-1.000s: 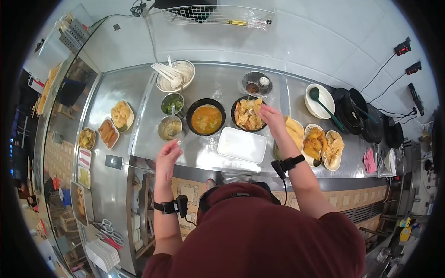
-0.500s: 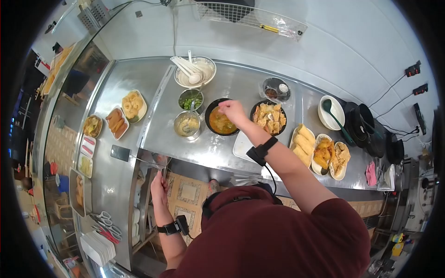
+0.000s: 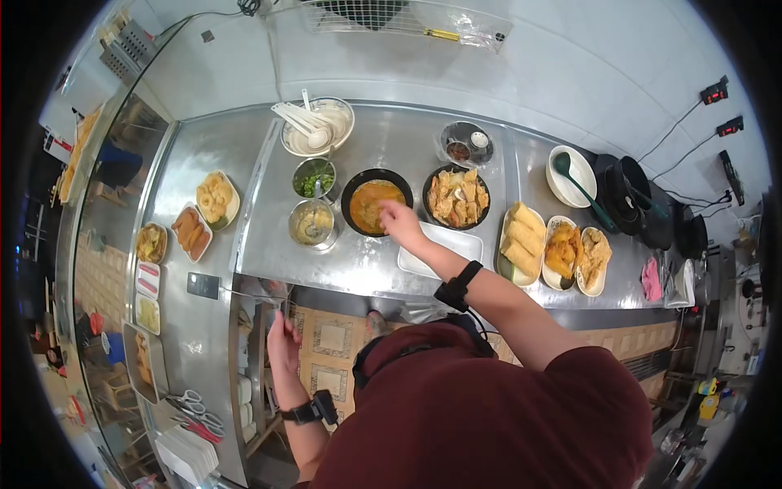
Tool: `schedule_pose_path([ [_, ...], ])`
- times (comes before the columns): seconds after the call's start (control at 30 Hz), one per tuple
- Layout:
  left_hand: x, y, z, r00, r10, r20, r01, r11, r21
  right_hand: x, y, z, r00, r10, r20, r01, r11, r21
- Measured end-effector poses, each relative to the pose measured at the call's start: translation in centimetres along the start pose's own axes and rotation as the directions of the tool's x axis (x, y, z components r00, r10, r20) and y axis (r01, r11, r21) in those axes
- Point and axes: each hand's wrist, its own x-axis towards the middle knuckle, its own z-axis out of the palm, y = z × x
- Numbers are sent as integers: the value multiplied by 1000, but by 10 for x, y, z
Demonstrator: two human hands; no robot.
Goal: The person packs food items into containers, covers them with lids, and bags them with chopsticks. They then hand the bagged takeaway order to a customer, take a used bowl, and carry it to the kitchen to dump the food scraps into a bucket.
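Note:
My right hand (image 3: 399,223) is over the near right edge of the black bowl of orange soup (image 3: 373,196), fingers drawn together; what they hold, if anything, is too small to tell. Beneath my right forearm lies a white tray (image 3: 458,244). My left hand (image 3: 283,342) is low at the counter's front edge, beside the open shelf, its fingers partly curled. A black bowl of fried pieces (image 3: 458,198) stands right of the soup. Left of the soup are a metal pot of chopped greens (image 3: 314,179) and a metal pot of pale sauce (image 3: 312,224).
At the back stands a bowl of white spoons (image 3: 317,126). Dishes of fried food (image 3: 523,242) and a white bowl with a green ladle (image 3: 571,177) are on the right. A phone (image 3: 203,285), scissors (image 3: 195,407) and more food dishes (image 3: 215,200) are on the left.
My right hand has moved from the fried-piece bowl to the soup bowl. My left hand has dropped from near the sauce pot to the counter's front edge. The view has shifted slightly.

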Motion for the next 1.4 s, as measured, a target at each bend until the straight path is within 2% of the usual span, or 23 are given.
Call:
schedule_pose_path([
  [0.07,24,-5,44,993,-61,-101,66,997,46,-16,-7,-11,888,341,309,-399,905,148],
  [0.1,38,-2,66,988,-156,-12,156,973,171,-16,-7,-14,849,335,408,-468,835,289],
  [0.17,63,-2,126,959,-175,223,74,914,400,-22,-27,-29,878,242,413,-445,731,518],
  [0.2,56,8,171,924,-139,357,-77,847,526,-22,-41,-42,895,188,405,-420,664,618],
  [0.27,48,16,242,812,-153,563,-285,739,611,-26,-62,-74,937,111,331,-334,561,757],
  [0.33,46,9,285,618,-213,756,-441,702,559,-35,-62,-112,976,68,205,-213,464,860],
  [0.4,42,-6,306,438,-317,841,-527,668,526,-48,-55,-144,985,175,-3,-67,394,917],
  [0.47,37,-24,307,408,-441,799,-543,586,601,-60,-21,-169,928,359,-101,-47,382,923],
  [0.53,59,-46,280,461,-671,580,-544,303,782,-76,-12,-187,890,412,197,-410,531,741],
  [0.6,71,-47,247,437,-815,380,-517,118,848,-84,-23,-195,897,391,207,-434,682,589],
  [0.63,65,-36,237,463,-803,376,-439,160,884,-83,-36,-201,899,385,209,-437,748,499],
  [0.73,67,-21,182,580,-700,417,-156,407,900,-49,-95,-211,976,197,-95,-180,970,163],
  [0.77,65,-16,166,643,-617,454,-168,465,869,-34,-114,-218,994,-40,-98,40,999,3],
  [0.83,57,-9,139,753,-431,498,-201,570,797,3,-162,-223,914,-387,-125,372,920,-125],
  [0.87,49,-6,128,802,-382,458,-169,591,789,27,-187,-230,906,-409,-106,372,892,-256],
  [0.9,39,-4,117,847,-336,413,-136,613,778,43,-221,-232,783,-612,-113,475,705,-527],
  [0.97,27,-10,91,895,-273,351,-77,682,727,92,-271,-237,597,-798,-82,546,479,-687],
  [1.03,18,-23,63,919,-228,323,-33,770,638,117,-320,-236,262,-964,38,509,104,-854],
  [1.1,-2,-26,49,942,-196,273,-29,762,647,150,-344,-239,276,-954,113,410,11,-912],
  [1.13,-15,-29,39,959,-165,230,-22,766,643,166,-344,-244,371,-922,114,400,48,-915],
  [1.17,-21,-35,26,972,-147,182,3,786,619,171,-346,-242,379,-917,125,393,37,-919],
  [1.27,-38,-53,-3,989,-81,124,4,850,526,189,-340,-246,353,-931,91,370,49,-928],
  [1.4,-48,-66,-23,992,-89,94,36,886,462,200,-324,-253,292,-938,186,427,-46,-903],
])
